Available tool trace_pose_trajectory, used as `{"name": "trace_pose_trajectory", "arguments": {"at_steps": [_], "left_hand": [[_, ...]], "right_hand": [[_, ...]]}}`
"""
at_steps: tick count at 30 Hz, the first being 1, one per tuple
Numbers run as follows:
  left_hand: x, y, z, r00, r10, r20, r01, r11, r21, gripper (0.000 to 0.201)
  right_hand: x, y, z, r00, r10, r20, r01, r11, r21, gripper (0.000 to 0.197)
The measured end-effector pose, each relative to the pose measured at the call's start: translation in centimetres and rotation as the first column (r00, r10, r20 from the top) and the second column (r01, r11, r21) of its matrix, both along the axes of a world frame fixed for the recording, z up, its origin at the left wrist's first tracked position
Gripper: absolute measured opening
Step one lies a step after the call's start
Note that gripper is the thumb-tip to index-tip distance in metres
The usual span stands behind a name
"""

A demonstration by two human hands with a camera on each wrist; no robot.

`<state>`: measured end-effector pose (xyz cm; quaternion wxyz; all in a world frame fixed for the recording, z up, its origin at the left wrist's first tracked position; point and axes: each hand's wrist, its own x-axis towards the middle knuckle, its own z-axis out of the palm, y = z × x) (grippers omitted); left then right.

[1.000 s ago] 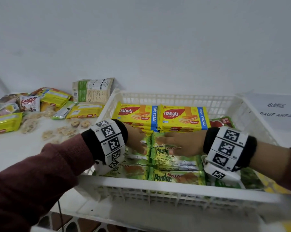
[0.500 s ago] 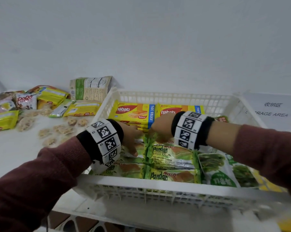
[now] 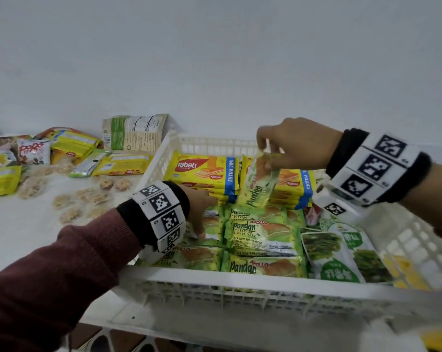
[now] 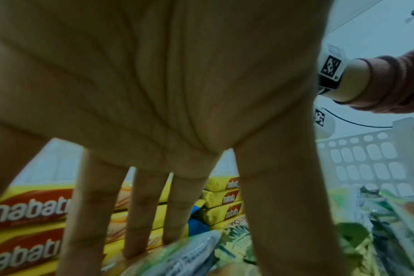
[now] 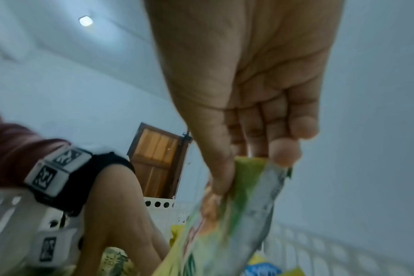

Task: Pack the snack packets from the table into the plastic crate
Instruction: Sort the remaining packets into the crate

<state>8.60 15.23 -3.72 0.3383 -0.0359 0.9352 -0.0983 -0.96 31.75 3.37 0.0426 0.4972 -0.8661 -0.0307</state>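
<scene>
Pinching a Pandan packet (image 3: 259, 184) in right-hand (image 3: 295, 143) grip, left hand (image 3: 198, 212) fingers straight, half hidden in crate (image 3: 215, 278).

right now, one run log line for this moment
right hand: pinches pandan packet above crate | left hand: open, fingers on packed pandan packets

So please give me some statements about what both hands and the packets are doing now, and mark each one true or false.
1. The right hand pinches a Pandan layer cake packet by its top edge, above the plastic crate. True.
2. The left hand is outside the crate, on the table. False: it reaches inside, fingers straight, on the Pandan packets there.
3. Nabati wafer packets are stacked at the crate's far side. True.
4. No packets remain on the table. False: several lie left of the crate.
</scene>
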Motion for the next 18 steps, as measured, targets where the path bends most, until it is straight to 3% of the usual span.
{"name": "trace_pose_trajectory", "arguments": {"at_steps": [3, 5, 7, 10, 13, 16, 18], "left_hand": [[0.0, 0.0, -0.2, 1.000, -0.014, -0.005, 0.014, 1.000, -0.013, 0.089], [0.0, 0.0, -0.3, 1.000, -0.017, -0.013, 0.017, 1.000, -0.017, 0.089], [0.0, 0.1, -0.4, 1.000, -0.016, -0.019, 0.015, 1.000, -0.015, 0.088], [0.1, 0.1, -0.5, 0.999, -0.008, -0.039, 0.007, 1.000, -0.016, 0.090], [0.2, -0.2, -0.5, 0.997, 0.023, -0.076, -0.025, 0.999, -0.025, 0.092], [0.5, -0.1, -0.7, 0.994, 0.039, -0.098, -0.045, 0.997, -0.064, 0.092], [0.7, 0.1, -1.2, 0.997, 0.031, -0.078, -0.040, 0.992, -0.117, 0.091]], "right_hand": [[0.3, 1.3, -2.5, 0.958, -0.098, 0.270, 0.145, 0.976, -0.161, 0.051], [0.6, 1.7, -5.0, 0.890, -0.170, 0.424, 0.239, 0.964, -0.116, 0.043], [0.9, 1.7, -7.1, 0.838, -0.249, 0.485, 0.294, 0.956, -0.017, 0.030], [1.2, 1.4, -8.1, 0.902, -0.310, 0.300, 0.266, 0.947, 0.179, 0.033], [1.4, 1.2, -7.7, 0.964, -0.253, 0.084, 0.233, 0.953, 0.194, 0.041], [2.3, 1.0, -7.8, 0.981, -0.072, 0.180, 0.040, 0.984, 0.176, 0.047], [3.4, 0.9, -8.8, 0.958, -0.008, 0.285, -0.076, 0.956, 0.283, 0.056]]}}
